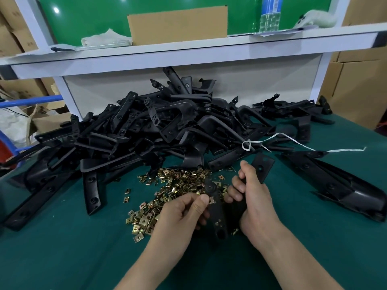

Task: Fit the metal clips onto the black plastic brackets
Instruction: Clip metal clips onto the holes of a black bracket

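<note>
Brass-coloured metal, 1 clip sits pinched between thumb and forefinger of the left hand, right at the edge of the black bracket. The right hand grips that bracket with curled fingers, holding it just over the counter.

To do this step well, I judge the clip's open mouth should meet the bracket's edge squarely at a hole and then be pushed straight on, with the right hand bracing against the push. A tilted clip would likely jam or spring off.

Left of the bracket and just behind it lies the heap of loose clips, close enough to scatter. Farther behind it rises the pile of brackets. To its right lie a long black part and a white string. Bare green counter on the bracket's near side gives the most room for turning it.
</note>
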Demonstrator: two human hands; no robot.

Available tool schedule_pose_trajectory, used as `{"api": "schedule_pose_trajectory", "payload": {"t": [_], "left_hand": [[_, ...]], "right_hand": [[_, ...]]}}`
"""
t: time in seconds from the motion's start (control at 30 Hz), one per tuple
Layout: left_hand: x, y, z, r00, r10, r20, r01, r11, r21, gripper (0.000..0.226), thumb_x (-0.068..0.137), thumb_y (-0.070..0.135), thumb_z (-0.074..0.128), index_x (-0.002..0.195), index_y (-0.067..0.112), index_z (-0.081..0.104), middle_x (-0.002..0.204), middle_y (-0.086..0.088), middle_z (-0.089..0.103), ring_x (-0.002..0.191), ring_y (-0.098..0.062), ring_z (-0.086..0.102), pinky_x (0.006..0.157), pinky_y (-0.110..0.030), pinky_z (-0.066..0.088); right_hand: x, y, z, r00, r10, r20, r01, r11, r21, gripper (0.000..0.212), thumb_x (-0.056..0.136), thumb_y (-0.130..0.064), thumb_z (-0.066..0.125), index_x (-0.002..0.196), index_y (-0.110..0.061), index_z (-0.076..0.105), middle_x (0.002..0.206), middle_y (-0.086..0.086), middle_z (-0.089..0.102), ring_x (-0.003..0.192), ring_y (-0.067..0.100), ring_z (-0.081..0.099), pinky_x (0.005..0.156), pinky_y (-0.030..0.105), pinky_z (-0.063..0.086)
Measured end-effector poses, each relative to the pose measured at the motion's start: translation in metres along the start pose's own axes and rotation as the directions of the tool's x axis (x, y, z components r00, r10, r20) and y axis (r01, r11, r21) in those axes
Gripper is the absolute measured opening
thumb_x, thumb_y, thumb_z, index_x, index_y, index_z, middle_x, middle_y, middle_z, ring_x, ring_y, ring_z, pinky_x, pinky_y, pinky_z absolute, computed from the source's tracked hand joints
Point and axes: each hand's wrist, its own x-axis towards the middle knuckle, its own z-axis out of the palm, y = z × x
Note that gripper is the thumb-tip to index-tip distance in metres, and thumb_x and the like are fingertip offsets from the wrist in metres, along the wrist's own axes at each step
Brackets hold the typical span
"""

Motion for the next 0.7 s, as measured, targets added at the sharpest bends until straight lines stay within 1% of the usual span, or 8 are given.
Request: {"api": "schedule_pose_trajectory", "payload": {"t": [0.07,0.13,0.27,0.37,0.43,0.5,0.6,0.7], "left_hand": [[0.0,0.0,0.0,1.0,0.004,-0.003,-0.004,1.0,0.007,0.036,0.084,0.057,0.052,0.08,0.027,0.071,0.073,0.007,0.068,0.068,-0.004,0.062,0.063,-0.016,0.049],[0.0,0.0,0.001,1.0,0.009,-0.008,-0.009,1.0,0.016,0.036,0.087,0.056,0.05,0.08,0.028,0.071,0.071,0.007,0.067,0.067,-0.004,0.062,0.062,-0.016,0.048],[-0.003,0.001,0.002,1.0,0.018,-0.005,-0.019,1.0,-0.025,0.039,0.095,0.051,0.043,0.087,0.028,0.074,0.072,-0.002,0.069,0.066,-0.005,0.062,0.061,-0.015,0.049],[-0.004,0.003,0.01,1.0,0.003,0.018,-0.001,0.988,-0.154,0.034,0.096,0.045,0.047,0.096,0.03,0.077,0.079,-0.005,0.072,0.069,-0.011,0.064,0.061,-0.02,0.052],[-0.003,0.005,0.016,0.996,-0.055,0.077,0.078,0.937,-0.339,0.032,0.095,0.039,0.051,0.098,0.024,0.078,0.084,-0.01,0.072,0.07,-0.016,0.064,0.059,-0.025,0.053],[-0.003,0.006,0.016,0.987,-0.077,0.139,0.132,0.884,-0.448,0.031,0.096,0.035,0.053,0.099,0.018,0.078,0.085,-0.008,0.071,0.07,-0.015,0.062,0.059,-0.026,0.052],[-0.002,0.004,0.014,0.981,-0.078,0.177,0.157,0.854,-0.497,0.031,0.096,0.034,0.054,0.104,0.014,0.077,0.089,-0.007,0.071,0.07,-0.012,0.062,0.059,-0.024,0.052],[-0.002,0.003,0.013,0.981,-0.066,0.183,0.149,0.858,-0.492,0.031,0.097,0.033,0.053,0.105,0.014,0.077,0.09,-0.008,0.072,0.071,-0.012,0.062,0.06,-0.024,0.052]], "right_hand": [[-0.001,0.0,0.0,1.0,-0.003,0.016,0.003,1.0,0.003,0.04,0.095,-0.039,0.06,0.06,-0.024,0.05,0.049,-0.005,0.031,0.039,0.012,0.029,0.04,0.024,0.036],[0.0,-0.002,-0.003,0.997,-0.018,0.071,0.016,0.999,0.031,0.046,0.1,-0.035,0.055,0.058,-0.019,0.046,0.046,-0.004,0.032,0.038,0.011,0.029,0.041,0.023,0.033],[0.0,-0.006,-0.006,0.991,0.014,0.133,-0.028,0.994,0.108,0.046,0.103,-0.033,0.051,0.06,-0.018,0.041,0.046,-0.004,0.033,0.038,0.01,0.029,0.042,0.022,0.031],[0.002,-0.005,-0.004,0.995,0.059,0.079,-0.071,0.984,0.162,0.039,0.099,-0.039,0.055,0.065,-0.021,0.047,0.048,-0.007,0.031,0.037,0.01,0.028,0.04,0.022,0.032],[0.003,-0.005,-0.003,0.995,0.088,0.046,-0.095,0.977,0.191,0.036,0.095,-0.042,0.059,0.065,-0.024,0.052,0.048,-0.007,0.031,0.036,0.009,0.029,0.038,0.023,0.033],[0.004,-0.005,-0.002,0.993,0.105,0.056,-0.114,0.974,0.194,0.037,0.094,-0.043,0.06,0.063,-0.025,0.053,0.049,-0.007,0.03,0.036,0.009,0.029,0.037,0.023,0.034],[0.004,-0.005,-0.002,0.992,0.102,0.07,-0.114,0.975,0.192,0.036,0.093,-0.043,0.061,0.062,-0.025,0.054,0.049,-0.007,0.031,0.037,0.009,0.03,0.037,0.023,0.035],[0.004,-0.004,-0.001,0.993,0.086,0.079,-0.099,0.979,0.178,0.034,0.094,-0.043,0.058,0.066,-0.024,0.051,0.048,-0.006,0.031,0.036,0.009,0.03,0.038,0.022,0.034]]}}
